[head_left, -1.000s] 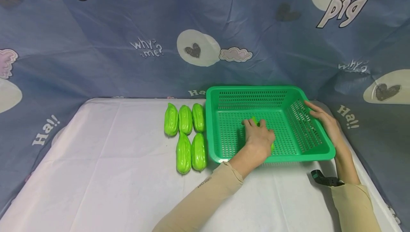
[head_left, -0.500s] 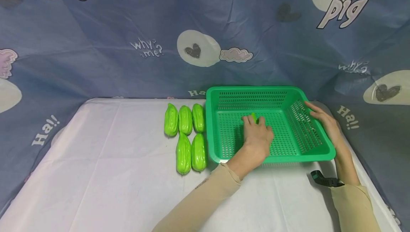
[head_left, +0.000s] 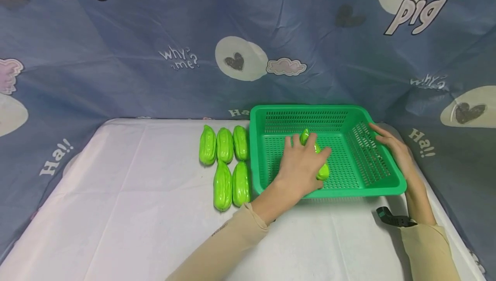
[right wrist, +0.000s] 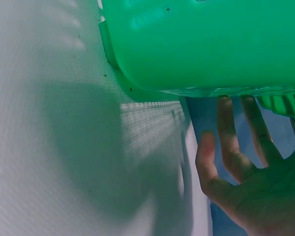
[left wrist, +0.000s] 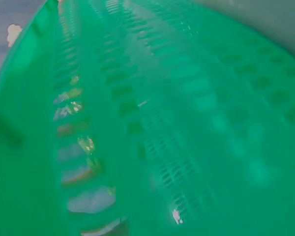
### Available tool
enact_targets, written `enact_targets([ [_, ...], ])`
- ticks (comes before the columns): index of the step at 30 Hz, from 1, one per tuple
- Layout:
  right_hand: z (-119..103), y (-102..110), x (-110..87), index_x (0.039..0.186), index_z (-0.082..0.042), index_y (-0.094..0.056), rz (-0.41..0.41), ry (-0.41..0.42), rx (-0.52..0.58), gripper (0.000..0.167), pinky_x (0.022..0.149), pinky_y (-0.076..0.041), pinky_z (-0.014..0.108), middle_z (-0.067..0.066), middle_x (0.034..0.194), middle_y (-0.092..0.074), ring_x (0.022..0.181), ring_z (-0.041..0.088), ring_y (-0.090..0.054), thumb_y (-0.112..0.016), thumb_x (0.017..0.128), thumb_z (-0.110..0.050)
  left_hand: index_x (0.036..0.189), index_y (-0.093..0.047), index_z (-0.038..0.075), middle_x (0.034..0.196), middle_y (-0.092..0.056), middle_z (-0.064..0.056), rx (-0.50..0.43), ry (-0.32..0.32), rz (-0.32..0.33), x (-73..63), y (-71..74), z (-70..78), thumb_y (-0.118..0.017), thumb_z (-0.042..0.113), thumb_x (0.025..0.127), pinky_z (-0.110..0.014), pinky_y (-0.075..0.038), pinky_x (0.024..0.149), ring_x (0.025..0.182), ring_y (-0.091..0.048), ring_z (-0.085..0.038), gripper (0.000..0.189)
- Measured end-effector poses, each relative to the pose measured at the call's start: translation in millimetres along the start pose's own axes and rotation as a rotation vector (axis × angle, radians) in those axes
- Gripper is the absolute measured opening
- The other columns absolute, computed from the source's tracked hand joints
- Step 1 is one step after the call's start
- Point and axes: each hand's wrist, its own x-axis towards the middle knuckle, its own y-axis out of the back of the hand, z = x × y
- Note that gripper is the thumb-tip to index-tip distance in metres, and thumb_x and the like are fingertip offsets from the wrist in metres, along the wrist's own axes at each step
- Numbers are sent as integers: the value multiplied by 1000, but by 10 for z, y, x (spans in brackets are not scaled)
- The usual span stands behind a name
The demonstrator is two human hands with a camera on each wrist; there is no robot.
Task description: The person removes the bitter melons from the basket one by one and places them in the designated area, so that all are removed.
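A glossy ribbed green bitter melon [head_left: 323, 171] lies inside the green plastic basket [head_left: 327, 192], partly hidden by the left hand. Over it, my left hand [head_left: 298, 164] has its fingers spread, the fingertips apart around the melon. Blurred basket wall [left wrist: 29, 167] fills the left wrist view, which does not show the hand. At the basket's right side, my right hand [head_left: 395, 147] rests against the rim. From below, the right wrist view has this hand [right wrist: 265, 187] with extended fingers, their tips at the basket's underside edge [right wrist: 211, 73].
Several more bitter melons [head_left: 222, 188] lie in two rows on the white-covered table [head_left: 155, 220], just left of the basket. A blue printed cloth [head_left: 147, 78] hangs behind the table and along its sides.
My left hand has loosened from the bitter melon and pulled back left and toward me, its fingers spreading and more of the melon showing. The right hand and basket have stayed put.
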Motion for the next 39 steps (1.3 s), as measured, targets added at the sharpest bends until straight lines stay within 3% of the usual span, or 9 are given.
enact_targets([
  [8,-15,-18,10,165,-37,-44,15,-18,13,50,69,-59,23,-21,128,-63,87,3,-71,-47,115,-31,139,-62,42,159,-52,-7,-58,-27,228,-309,58,-319,-85,65,77,-50,-51,105,125,-62,-38,69],
  [14,-16,-22,12,165,-35,-44,16,-3,27,50,68,-58,22,-19,129,-63,86,2,-71,-47,115,-29,128,-65,42,155,-53,-9,-170,-29,313,-550,99,-524,-82,61,78,-50,-51,99,120,-61,-40,56],
  [20,-21,-28,12,165,-34,-43,10,2,18,50,71,-59,21,-21,132,-61,91,2,-71,-47,115,-29,128,-63,40,155,-54,-12,-182,-16,281,-822,177,-750,-77,63,75,-52,-53,94,119,-63,-43,59],
  [26,-5,-26,1,166,-33,-43,-4,11,31,50,71,-60,22,-20,132,-61,90,2,-72,-45,116,-28,135,-62,32,156,-53,-15,-164,1,189,-1084,264,-1062,-84,49,72,-60,-51,107,129,-61,-48,69],
  [31,-9,-33,3,164,-33,-45,0,16,52,50,67,-59,22,-18,125,-68,82,4,-72,-47,115,-27,143,-61,23,154,-56,-15,-179,37,152,-1320,224,-1291,-88,50,72,-59,-51,111,132,-60,-47,82],
  [39,-12,-39,-2,163,-35,-47,-16,-9,104,49,63,-60,24,-16,116,-74,76,6,-73,-46,116,-26,136,-64,18,158,-47,-21,-226,131,81,-1651,141,-1588,-99,42,67,-59,-49,111,133,-58,-47,81],
])
